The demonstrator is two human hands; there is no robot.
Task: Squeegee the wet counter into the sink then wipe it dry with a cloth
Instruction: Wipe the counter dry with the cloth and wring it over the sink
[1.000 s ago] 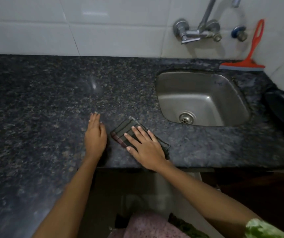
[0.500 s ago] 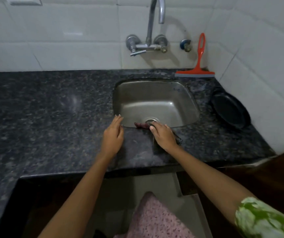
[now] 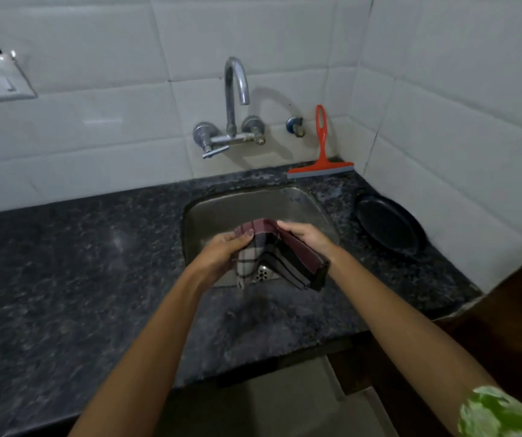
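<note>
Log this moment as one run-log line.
phase: cloth handling | left hand and right hand hold cloth over sink | squeegee against wall

There are no words, numbers, labels or brand names to read anywhere here.
</note>
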